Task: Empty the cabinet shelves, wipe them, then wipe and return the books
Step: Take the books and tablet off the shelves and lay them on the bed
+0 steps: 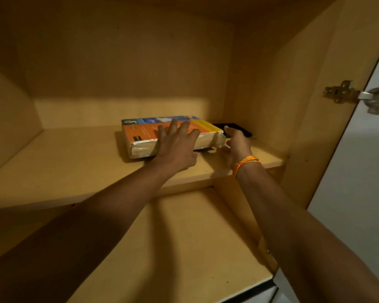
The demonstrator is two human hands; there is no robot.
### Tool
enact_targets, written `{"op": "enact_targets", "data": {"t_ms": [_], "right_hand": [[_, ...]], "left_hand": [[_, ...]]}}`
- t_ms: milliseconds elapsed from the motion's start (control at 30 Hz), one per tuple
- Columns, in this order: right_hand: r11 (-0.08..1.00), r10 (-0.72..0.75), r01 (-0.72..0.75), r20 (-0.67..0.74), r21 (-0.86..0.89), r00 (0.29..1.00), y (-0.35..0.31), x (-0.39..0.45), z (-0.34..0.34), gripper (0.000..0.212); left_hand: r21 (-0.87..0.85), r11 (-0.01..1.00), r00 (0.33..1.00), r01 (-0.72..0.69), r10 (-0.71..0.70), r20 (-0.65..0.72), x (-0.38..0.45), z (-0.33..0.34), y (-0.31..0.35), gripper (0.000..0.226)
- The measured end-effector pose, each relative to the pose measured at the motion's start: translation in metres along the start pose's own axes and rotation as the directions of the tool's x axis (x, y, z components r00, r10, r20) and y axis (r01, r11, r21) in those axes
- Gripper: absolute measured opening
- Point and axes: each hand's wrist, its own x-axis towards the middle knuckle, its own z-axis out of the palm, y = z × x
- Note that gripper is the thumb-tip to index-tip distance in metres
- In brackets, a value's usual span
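A thick paperback book (173, 133), glossy orange, blue and yellow cover, cream page block, lies flat on the upper shelf (74, 167) of a smooth tan laminate cabinet. The left hand (177, 145) presses spread fingers on its cover and near edge. The right hand (236, 145), orange thread at the wrist, cups its right end, fingers partly hidden. A dark flat object (239, 130) behind stays indistinct. A metal hinge (346, 92) blurs at the right.
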Motion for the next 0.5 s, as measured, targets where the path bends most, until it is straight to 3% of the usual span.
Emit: {"op": "enact_targets", "data": {"t_ms": [133, 333, 500], "right_hand": [[0.996, 0.085, -0.085, 0.058, -0.001, 0.995, 0.012, 0.024, 0.024, 0.045], [0.983, 0.021, -0.025, -0.021, -0.180, 1.000, 0.016, 0.036, 0.038, 0.052], [0.983, 0.007, -0.021, -0.078, -0.184, 0.997, 0.017, 0.045, 0.040, 0.032]], "left_hand": [[0.126, 0.992, 0.999, 0.028, -0.031, 0.025, 0.011, 0.006, -0.019, 0.084], [0.154, 0.986, 0.994, 0.062, -0.074, 0.076, 0.022, 0.012, -0.019, 0.082], [0.196, 0.979, 0.994, 0.045, -0.064, 0.090, 0.021, 0.007, -0.015, 0.064]]}}
